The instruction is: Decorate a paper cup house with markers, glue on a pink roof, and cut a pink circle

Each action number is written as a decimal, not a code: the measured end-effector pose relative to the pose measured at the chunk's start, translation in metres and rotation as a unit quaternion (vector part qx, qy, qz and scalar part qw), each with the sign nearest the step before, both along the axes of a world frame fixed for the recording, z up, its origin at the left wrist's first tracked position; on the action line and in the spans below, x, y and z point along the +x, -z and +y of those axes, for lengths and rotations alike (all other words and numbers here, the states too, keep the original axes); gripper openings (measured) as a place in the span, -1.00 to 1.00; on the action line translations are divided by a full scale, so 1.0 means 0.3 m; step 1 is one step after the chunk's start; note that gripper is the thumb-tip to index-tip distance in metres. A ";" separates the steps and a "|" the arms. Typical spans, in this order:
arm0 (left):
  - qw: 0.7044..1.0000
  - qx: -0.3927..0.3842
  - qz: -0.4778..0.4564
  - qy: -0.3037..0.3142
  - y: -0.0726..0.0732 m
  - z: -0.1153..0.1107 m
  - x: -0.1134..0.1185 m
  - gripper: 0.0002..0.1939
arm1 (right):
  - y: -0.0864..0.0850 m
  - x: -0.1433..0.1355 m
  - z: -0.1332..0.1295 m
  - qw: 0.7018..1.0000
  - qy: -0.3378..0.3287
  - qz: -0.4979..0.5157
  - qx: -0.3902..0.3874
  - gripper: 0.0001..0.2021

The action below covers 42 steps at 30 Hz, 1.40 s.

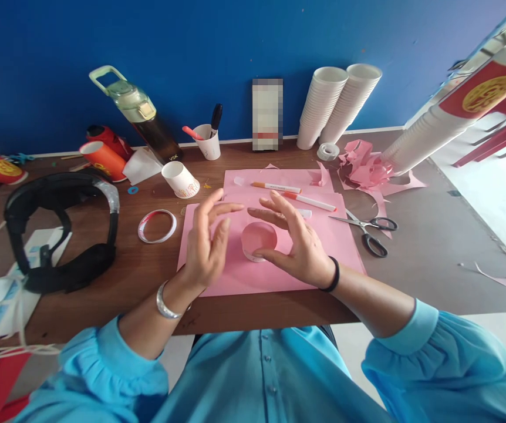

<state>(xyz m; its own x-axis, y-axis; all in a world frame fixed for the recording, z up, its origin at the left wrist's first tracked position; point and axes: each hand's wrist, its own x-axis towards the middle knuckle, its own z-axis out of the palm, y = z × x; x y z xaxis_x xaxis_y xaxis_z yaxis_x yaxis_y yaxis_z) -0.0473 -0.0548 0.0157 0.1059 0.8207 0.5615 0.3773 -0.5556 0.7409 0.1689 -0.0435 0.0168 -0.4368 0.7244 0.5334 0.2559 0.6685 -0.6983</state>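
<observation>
A small round piece with a pink top (259, 237) and a pale rim rests on pink paper sheets (244, 276). To its left, my left hand (209, 244) hovers with fingers apart and nothing in it. My right hand (294, 241) is open at the round piece's right side, its thumb overlapping the near rim; whether it touches is unclear. Beyond my hands, an orange-capped marker (310, 201) and an orange-brown one (276, 187) lie on the paper. Scissors (367, 225) with black handles lie partly open at the paper's right edge.
A white paper cup (181, 180) and a tape roll (157, 227) are on the left, beside a black headset (66, 270). Behind stand a bottle (147, 117), a marker cup (208, 143) and stacked cups (323, 106). Pink scraps (363, 166) lie at right.
</observation>
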 end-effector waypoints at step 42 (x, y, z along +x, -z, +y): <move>0.953 -0.234 -0.012 0.191 0.085 0.033 0.031 0.30 | 0.037 -0.041 0.015 0.998 -0.030 0.006 -0.048 -0.08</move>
<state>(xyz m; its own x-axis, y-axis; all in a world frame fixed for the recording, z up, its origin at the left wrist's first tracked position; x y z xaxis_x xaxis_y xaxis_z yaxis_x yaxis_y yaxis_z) -0.0379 -0.0449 -0.0099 0.4379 0.8864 0.1504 0.1931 -0.2561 0.9471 0.1565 -0.0389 0.0058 -0.4746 0.7455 0.4680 0.2087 0.6118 -0.7630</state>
